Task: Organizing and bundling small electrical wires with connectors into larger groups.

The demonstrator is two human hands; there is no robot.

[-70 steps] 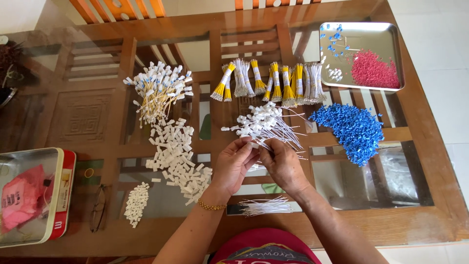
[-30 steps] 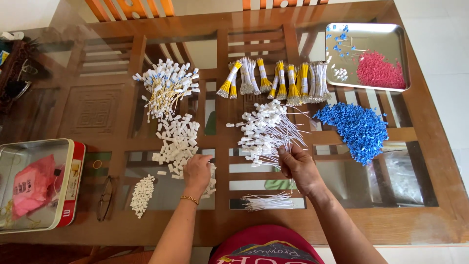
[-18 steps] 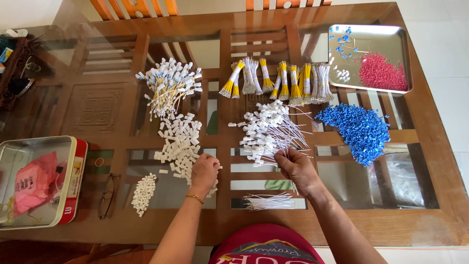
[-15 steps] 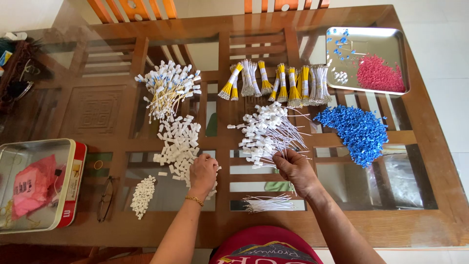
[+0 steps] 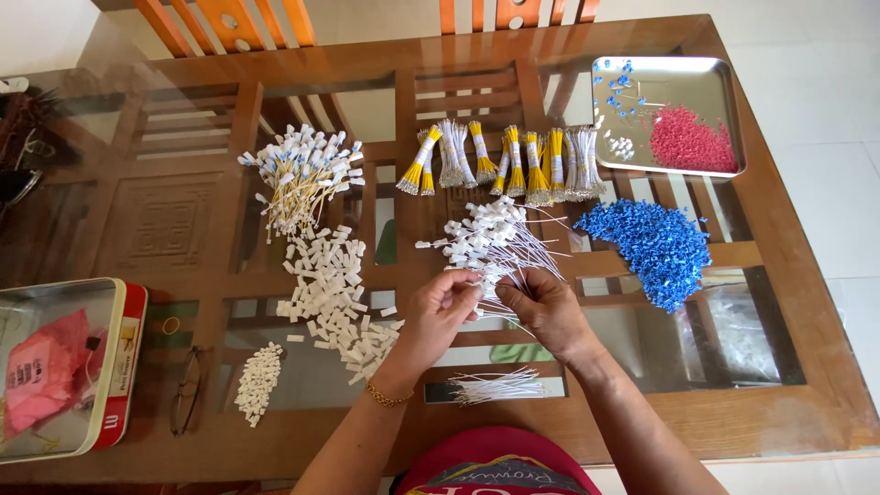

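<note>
My left hand (image 5: 440, 310) and my right hand (image 5: 541, 307) meet at the near edge of a heap of thin white wires with white connectors (image 5: 490, 240). The fingers of both hands pinch at something small between them; I cannot tell exactly which piece. Left of my left hand lies a spread of loose white connector housings (image 5: 335, 293). A small bundle of bare white wires (image 5: 495, 387) lies near the table's front edge, below my hands.
On the glass-topped wooden table (image 5: 807, 367): a second heap of wired connectors (image 5: 298, 174), tied yellow-and-white wire bundles (image 5: 504, 160), a blue bead pile (image 5: 655, 243), a steel tray (image 5: 642, 73) with red beads, a tin box (image 5: 64, 367), glasses (image 5: 186, 390).
My left hand has left the loose white housings and come right to join my right hand at the wire heap. The right hand stayed at the heap.
</note>
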